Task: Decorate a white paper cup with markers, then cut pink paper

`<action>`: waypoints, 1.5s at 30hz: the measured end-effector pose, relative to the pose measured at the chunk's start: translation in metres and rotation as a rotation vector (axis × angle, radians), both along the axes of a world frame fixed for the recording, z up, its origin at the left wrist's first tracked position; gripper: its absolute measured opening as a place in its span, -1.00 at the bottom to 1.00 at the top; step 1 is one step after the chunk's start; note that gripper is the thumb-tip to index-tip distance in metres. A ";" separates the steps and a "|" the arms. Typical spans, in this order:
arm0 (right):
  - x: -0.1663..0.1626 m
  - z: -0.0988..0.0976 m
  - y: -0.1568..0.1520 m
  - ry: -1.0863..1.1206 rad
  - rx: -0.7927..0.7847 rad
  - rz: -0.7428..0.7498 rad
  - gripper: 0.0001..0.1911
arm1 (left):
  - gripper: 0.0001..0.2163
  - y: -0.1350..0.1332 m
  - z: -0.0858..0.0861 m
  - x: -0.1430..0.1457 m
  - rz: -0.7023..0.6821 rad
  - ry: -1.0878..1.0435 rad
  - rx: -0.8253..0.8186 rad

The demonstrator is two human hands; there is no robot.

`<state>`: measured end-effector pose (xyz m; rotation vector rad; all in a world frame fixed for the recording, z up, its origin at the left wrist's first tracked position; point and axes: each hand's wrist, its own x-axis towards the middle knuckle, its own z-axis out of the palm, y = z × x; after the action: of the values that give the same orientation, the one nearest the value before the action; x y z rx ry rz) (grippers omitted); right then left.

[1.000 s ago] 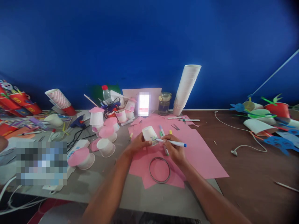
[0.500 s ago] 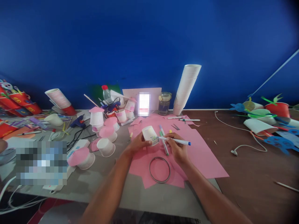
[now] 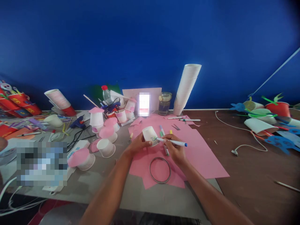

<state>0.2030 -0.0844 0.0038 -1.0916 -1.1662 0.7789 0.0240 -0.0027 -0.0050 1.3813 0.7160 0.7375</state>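
My left hand (image 3: pixel 137 144) grips a small white paper cup (image 3: pixel 150 135) lying on its side, with green marks on its wall. My right hand (image 3: pixel 175 150) pinches a white marker with a blue cap (image 3: pixel 174 142), its tip touching the cup's side. Both hands hover over pink paper sheets (image 3: pixel 201 156) on the table. A thin metal ring (image 3: pixel 160 170) lies on the pink paper just below my hands. Other markers (image 3: pixel 164 137) lie on the paper between the hands.
A tall leaning stack of white cups (image 3: pixel 187 89) stands at the back beside a glass jar (image 3: pixel 164 103). Pink-topped white cups (image 3: pixel 105 137) and a glue gun (image 3: pixel 78 122) sit to the left. Red cups (image 3: pixel 18 103) lie far left. A white cable (image 3: pixel 243 145) and paper crafts (image 3: pixel 267 120) lie on the right.
The marker in my right hand shifted slightly right away from the cup, then came back left so its tip is on the cup again. My left hand and the cup stayed put.
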 end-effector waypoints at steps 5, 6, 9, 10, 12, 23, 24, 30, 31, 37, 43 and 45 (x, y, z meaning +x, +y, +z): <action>0.000 0.004 0.000 -0.018 0.020 -0.008 -0.85 | -0.39 0.000 -0.001 0.000 -0.004 -0.007 0.002; 0.000 0.005 0.000 -0.021 0.023 -0.009 -0.85 | -0.39 0.000 -0.001 0.000 -0.005 -0.009 0.003; -0.001 0.006 0.000 -0.018 0.019 -0.009 -0.85 | -0.38 0.000 -0.002 -0.001 -0.001 -0.005 0.001; -0.001 0.005 0.000 -0.012 0.015 -0.009 -0.85 | -0.38 0.000 -0.002 -0.001 0.002 -0.002 0.002; -0.001 0.004 0.001 0.007 0.002 -0.011 -0.86 | -0.39 0.000 -0.001 -0.001 0.002 -0.001 0.004; -0.001 0.007 0.000 0.011 -0.007 -0.015 -0.86 | -0.39 0.000 -0.001 -0.001 -0.013 -0.012 0.001; -0.001 0.006 0.000 0.013 -0.009 -0.019 -0.86 | -0.39 0.000 -0.001 -0.001 -0.014 -0.019 0.000; -0.002 0.002 0.001 0.035 -0.024 -0.029 -0.86 | -0.40 -0.001 -0.002 -0.001 -0.008 -0.013 0.000; -0.002 0.002 0.001 0.035 -0.022 -0.024 -0.86 | -0.40 -0.001 -0.001 -0.001 -0.008 -0.009 0.000; -0.001 0.004 0.000 0.016 -0.032 -0.034 -0.85 | -0.40 -0.001 0.001 -0.001 -0.002 -0.005 0.003; -0.001 0.006 -0.001 0.013 -0.020 -0.013 -0.85 | -0.41 -0.002 0.002 -0.001 0.008 0.004 0.004; -0.001 0.006 -0.001 0.010 -0.015 -0.018 -0.86 | -0.40 -0.003 0.004 -0.001 0.009 0.008 0.011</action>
<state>0.2022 -0.0850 0.0096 -1.1082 -1.1422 0.7794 0.0233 -0.0053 -0.0013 1.3921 0.7264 0.7444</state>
